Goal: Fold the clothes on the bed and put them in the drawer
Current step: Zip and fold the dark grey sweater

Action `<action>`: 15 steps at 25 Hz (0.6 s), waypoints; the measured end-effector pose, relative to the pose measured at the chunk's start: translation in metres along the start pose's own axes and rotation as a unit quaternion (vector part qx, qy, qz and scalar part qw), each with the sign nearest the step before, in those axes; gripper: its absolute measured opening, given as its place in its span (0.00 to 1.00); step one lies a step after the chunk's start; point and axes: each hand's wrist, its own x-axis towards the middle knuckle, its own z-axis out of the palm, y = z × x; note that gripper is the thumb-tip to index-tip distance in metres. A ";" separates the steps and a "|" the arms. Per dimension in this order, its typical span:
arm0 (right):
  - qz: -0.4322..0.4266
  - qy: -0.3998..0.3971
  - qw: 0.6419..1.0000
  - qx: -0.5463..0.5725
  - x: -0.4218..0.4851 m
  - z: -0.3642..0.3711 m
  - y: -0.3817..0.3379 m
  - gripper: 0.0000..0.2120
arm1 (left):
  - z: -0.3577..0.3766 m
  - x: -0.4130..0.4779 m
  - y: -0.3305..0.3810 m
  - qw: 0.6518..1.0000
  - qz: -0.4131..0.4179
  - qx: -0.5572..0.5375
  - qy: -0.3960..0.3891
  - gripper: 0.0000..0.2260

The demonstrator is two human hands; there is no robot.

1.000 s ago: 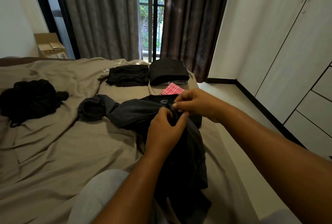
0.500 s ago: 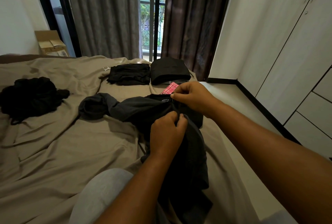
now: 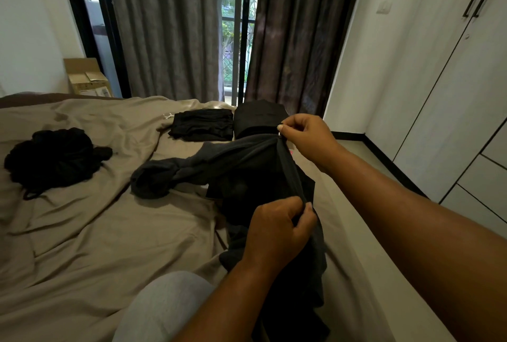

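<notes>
Over on the right side of the bed (image 3: pixel 82 231), the dark grey jacket (image 3: pixel 241 166) was pulled taut. The right hand (image 3: pixel 307 138) pinched the zip pull (image 3: pixel 279 134) up top, and the left hand (image 3: pixel 277 229) pinched the fabric lower down.

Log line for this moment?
left hand: pinches dark garment | right hand: pinches its upper edge | folded piles: far end of bed

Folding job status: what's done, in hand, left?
Done: a folded pile and a thicker pile sit at the bed's far end. In hand: a dark jacket, unfolded; the right hand pinches its zip, the left hand grips the fabric lower down. Left: the black heap is unfolded, and the drawers are shut, with both piles not yet put away.
</notes>
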 end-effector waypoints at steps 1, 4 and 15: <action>0.003 0.006 1.000 0.003 0.002 -0.003 0.000 0.07 | 0.000 -0.002 0.000 1.000 -0.003 -0.009 -0.020 0.16; 0.017 -0.011 1.000 -0.003 0.002 -0.009 0.002 0.07 | -0.003 -0.001 -0.005 0.994 -0.042 0.022 -0.098 0.17; 0.003 -0.296 0.954 -0.056 -0.033 0.007 -0.012 0.05 | -0.015 0.027 -0.022 0.970 -0.225 0.034 0.089 0.14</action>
